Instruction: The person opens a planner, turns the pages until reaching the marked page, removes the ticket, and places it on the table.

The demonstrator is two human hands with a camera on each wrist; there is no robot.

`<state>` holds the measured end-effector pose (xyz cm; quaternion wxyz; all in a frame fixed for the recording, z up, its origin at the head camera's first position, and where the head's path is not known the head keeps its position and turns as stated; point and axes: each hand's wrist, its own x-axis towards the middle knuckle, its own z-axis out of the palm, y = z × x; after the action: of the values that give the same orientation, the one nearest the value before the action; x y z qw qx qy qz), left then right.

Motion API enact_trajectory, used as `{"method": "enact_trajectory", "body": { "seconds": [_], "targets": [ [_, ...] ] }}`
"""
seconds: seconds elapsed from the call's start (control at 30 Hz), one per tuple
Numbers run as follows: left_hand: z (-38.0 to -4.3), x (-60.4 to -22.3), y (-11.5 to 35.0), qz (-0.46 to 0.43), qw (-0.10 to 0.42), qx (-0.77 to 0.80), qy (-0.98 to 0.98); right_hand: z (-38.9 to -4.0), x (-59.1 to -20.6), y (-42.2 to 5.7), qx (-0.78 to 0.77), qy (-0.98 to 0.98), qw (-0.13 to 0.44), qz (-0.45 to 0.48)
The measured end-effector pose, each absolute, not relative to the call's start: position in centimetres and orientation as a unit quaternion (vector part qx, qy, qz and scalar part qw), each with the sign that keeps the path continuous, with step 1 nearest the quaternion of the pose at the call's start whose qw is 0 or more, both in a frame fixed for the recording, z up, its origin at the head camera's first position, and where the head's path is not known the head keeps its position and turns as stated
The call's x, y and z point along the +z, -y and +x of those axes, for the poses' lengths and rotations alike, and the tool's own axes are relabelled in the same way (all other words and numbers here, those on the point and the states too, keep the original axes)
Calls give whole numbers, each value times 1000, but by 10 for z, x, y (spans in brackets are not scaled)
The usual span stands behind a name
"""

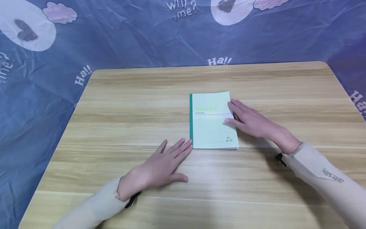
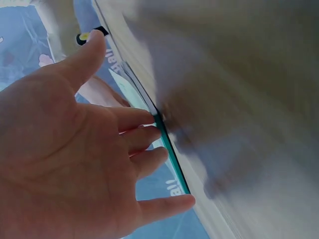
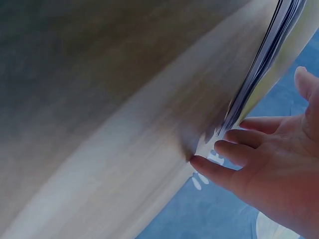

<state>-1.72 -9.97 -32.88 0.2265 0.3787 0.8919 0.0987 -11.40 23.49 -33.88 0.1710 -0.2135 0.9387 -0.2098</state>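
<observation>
Cream fabric sleeve (image 1: 91,202); rectangular mint-green paper notebook (image 1: 211,128) between my uncurled left hand (image 1: 158,167) and straight-fingered right hand (image 1: 254,122). Neither grasps; I'd steady both edges evenly.

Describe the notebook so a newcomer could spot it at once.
Find the wood-grain table before the blue backdrop. Between the left hand and the right hand lies a pale green notebook. Its dark green spine and printed "Gambit" set it apart from the wood.
</observation>
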Motion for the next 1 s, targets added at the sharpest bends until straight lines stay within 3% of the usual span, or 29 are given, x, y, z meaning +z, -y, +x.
{"method": "enact_trajectory", "body": {
  "seconds": [0.4,1.0],
  "targets": [
    [-10,-328,101,379,208,105,-896,-117,-333,-233,-239,-930,174,-218],
    [-12,-327,100,380,215,101,-894,-118,-323,-223,-315,-912,211,-154]
  ]
}}
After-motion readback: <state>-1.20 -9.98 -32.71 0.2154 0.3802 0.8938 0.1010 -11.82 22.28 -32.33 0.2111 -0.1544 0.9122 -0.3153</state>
